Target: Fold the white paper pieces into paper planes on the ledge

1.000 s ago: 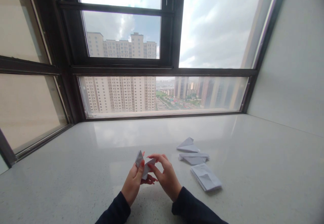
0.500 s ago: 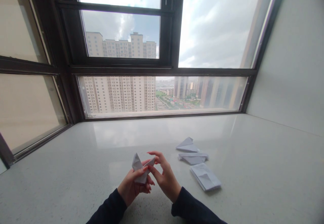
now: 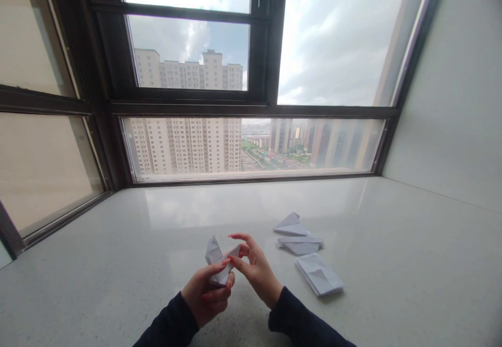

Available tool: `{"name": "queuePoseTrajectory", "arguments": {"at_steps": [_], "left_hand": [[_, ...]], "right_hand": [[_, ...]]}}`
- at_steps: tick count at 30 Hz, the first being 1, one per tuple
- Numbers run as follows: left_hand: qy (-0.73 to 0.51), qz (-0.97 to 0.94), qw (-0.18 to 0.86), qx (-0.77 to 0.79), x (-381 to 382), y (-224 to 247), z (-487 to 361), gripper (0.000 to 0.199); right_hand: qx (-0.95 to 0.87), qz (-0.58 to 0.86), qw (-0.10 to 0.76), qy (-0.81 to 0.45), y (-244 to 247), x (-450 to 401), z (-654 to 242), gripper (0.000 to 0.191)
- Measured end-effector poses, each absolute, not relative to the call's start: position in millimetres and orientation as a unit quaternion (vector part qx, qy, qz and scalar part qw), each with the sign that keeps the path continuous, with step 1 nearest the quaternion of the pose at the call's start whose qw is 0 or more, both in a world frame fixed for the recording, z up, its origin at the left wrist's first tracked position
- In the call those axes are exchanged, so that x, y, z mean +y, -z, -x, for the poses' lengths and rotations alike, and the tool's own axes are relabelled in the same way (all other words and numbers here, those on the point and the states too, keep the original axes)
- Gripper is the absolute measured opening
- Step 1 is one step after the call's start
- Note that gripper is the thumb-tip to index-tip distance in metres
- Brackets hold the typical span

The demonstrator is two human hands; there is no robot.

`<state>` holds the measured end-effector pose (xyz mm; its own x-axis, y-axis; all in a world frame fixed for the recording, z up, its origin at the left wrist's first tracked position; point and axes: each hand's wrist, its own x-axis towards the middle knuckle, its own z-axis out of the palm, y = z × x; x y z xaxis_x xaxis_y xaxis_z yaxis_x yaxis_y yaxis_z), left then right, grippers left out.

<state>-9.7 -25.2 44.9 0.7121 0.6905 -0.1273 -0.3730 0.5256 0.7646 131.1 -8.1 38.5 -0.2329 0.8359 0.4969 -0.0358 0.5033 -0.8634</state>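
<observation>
A small piece of folded white paper (image 3: 214, 252) with pointed flaps is held up between my hands, above the pale sill. My left hand (image 3: 207, 290) is closed around its lower part, the thumb pressed across the front. With thumb and finger, my right hand (image 3: 257, 271) pinches the flap on the right side, while its index finger stretches out above. Parts of the folds are covered by my fingers.
Right of my hands lie a folded paper plane (image 3: 291, 224), a second flat folded paper piece (image 3: 300, 245) and a thicker folded white paper rectangle (image 3: 319, 275). The speckled sill (image 3: 117, 263) runs back to a dark window frame (image 3: 251, 111). A white wall (image 3: 451, 112) bounds the right.
My left fingers have curled in more tightly under the folded paper. My right hand keeps its pinch on the right flap and has shifted very slightly right.
</observation>
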Motion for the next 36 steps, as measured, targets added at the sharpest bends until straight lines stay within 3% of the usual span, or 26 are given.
{"name": "queuePoseTrajectory", "arguments": {"at_steps": [4,8,16,28,36], "left_hand": [[-0.315,-0.376,0.849,0.197,-25.7,-42.9,8.9,0.031],[-0.352,-0.371,0.832,0.214,-28.0,-39.8,6.4,0.014],[-0.402,-0.380,0.795,0.249,-30.4,-34.5,-1.9,0.017],[-0.370,-0.366,0.826,0.216,-23.5,-27.4,1.3,0.023],[-0.386,-0.381,0.796,0.268,-26.8,-33.0,0.7,0.014]], "right_hand": [[-0.680,0.290,0.537,-0.407,-37.7,-8.0,-131.2,0.034],[-0.692,0.295,0.530,-0.391,-38.6,-9.7,-131.0,0.032],[-0.696,0.305,0.535,-0.369,-40.4,-9.2,-129.6,0.028],[-0.694,0.333,0.532,-0.353,-32.6,-5.6,-129.5,0.028],[-0.701,0.335,0.532,-0.336,-35.4,-6.1,-128.8,0.028]]}}
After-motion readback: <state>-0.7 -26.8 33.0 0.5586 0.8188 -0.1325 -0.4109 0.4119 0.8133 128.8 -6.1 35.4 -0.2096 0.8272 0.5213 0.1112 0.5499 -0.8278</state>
